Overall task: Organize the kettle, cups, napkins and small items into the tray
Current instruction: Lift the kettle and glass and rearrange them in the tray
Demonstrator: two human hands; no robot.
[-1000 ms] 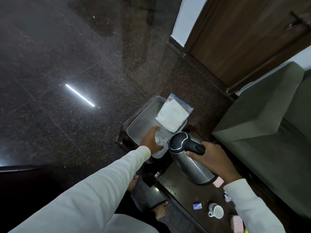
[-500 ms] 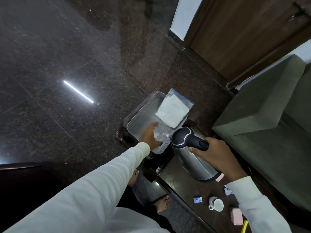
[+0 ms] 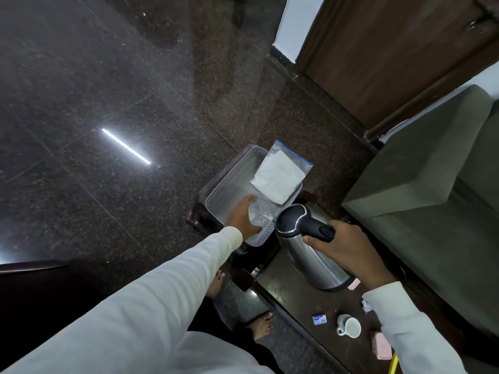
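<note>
A perforated white tray [image 3: 229,184] sits on a dark stool. A clear bag of white napkins [image 3: 279,177] lies across its far right corner. My left hand [image 3: 240,218] grips a clear glass cup [image 3: 259,215] standing in the tray's near end. My right hand [image 3: 348,249] holds the black handle of a steel kettle [image 3: 310,255], tilted with its spout at the glass. A white mug [image 3: 349,327], a small blue packet [image 3: 319,319], a crumpled white scrap [image 3: 366,305] and a pink box [image 3: 381,346] lie on the dark table [image 3: 291,300] near me.
A grey-green sofa [image 3: 432,190] stands at the right, close to the table. A brown door [image 3: 378,44] is at the back right. Polished dark floor [image 3: 108,103] spreads to the left. My bare feet [image 3: 260,323] show below, beside the table edge.
The kettle has shifted toward the tray and tilted further, its spout now meeting the glass. My left hand stays on the glass in the tray.
</note>
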